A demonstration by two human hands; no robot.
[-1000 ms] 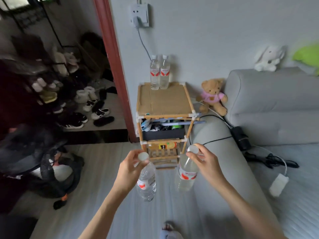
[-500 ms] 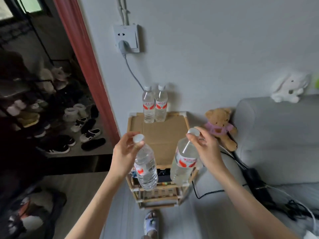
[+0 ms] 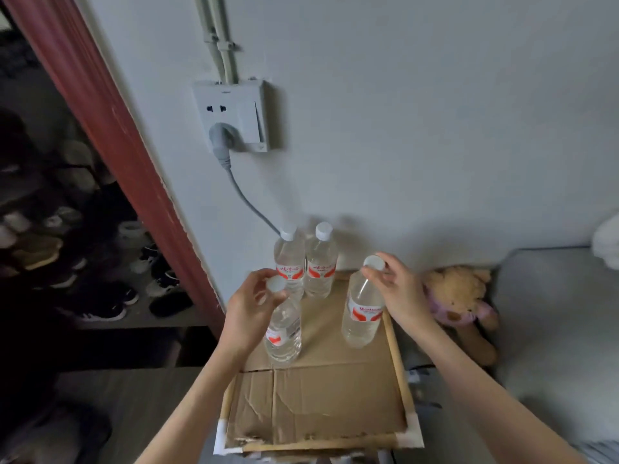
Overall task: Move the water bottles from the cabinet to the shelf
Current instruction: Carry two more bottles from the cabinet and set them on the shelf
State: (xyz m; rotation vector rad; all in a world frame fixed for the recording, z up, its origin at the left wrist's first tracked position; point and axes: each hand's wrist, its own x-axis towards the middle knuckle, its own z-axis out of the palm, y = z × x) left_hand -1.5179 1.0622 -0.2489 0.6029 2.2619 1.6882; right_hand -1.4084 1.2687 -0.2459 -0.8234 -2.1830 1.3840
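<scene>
Two clear water bottles with red labels stand side by side at the back of the shelf top against the wall: one on the left [image 3: 290,259], one on the right [image 3: 321,261]. My left hand [image 3: 249,308] grips a third water bottle [image 3: 283,333] by its neck, over the cardboard-lined wooden shelf top [image 3: 318,403]. My right hand [image 3: 398,289] holds a fourth water bottle [image 3: 361,313] by its white cap, above the right part of the shelf top. Whether either held bottle touches the cardboard I cannot tell.
A wall socket [image 3: 231,117] with a grey plug and cable hangs above the shelf. A red door frame [image 3: 110,135] and shoe racks [image 3: 67,262] lie left. A teddy bear [image 3: 459,303] and a grey sofa [image 3: 552,329] sit right of the shelf.
I have come closer to the shelf. Both hands have carried their bottles forward and now hold them over the shelf top, in front of the two standing bottles.
</scene>
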